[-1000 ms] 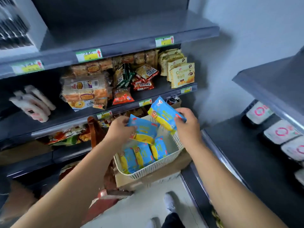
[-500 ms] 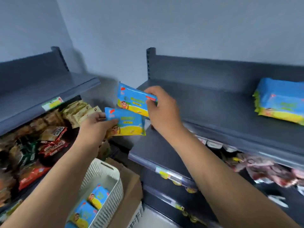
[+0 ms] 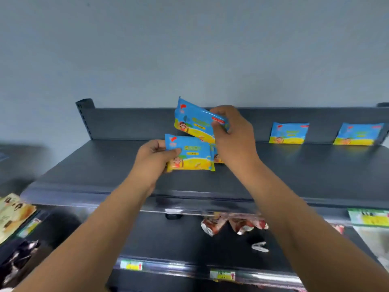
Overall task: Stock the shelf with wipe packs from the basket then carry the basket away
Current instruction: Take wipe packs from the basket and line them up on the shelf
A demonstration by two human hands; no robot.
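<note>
Over the dark grey top shelf (image 3: 105, 165) I hold two blue-and-yellow wipe packs. My left hand (image 3: 153, 159) grips the lower pack (image 3: 190, 153) by its left edge, just above the shelf board. My right hand (image 3: 231, 133) pinches the upper pack (image 3: 193, 122), which is tilted and raised in front of the shelf's back panel. A sliver of a third pack (image 3: 217, 158) shows behind my right hand. Two more packs (image 3: 288, 133) (image 3: 359, 134) stand against the back panel at the right. The basket is out of view.
Below the top shelf, a lower shelf holds red-and-silver snack bags (image 3: 233, 225) and a white clip (image 3: 260, 247). Price tags (image 3: 131, 265) line the shelf edges. Snack packets (image 3: 12, 213) on another shelf unit show at the far left. A plain wall rises behind.
I have turned from the basket and the left shelves to face the top shelf. Both hands carried their packs up and over the shelf board; the basket left the view.
</note>
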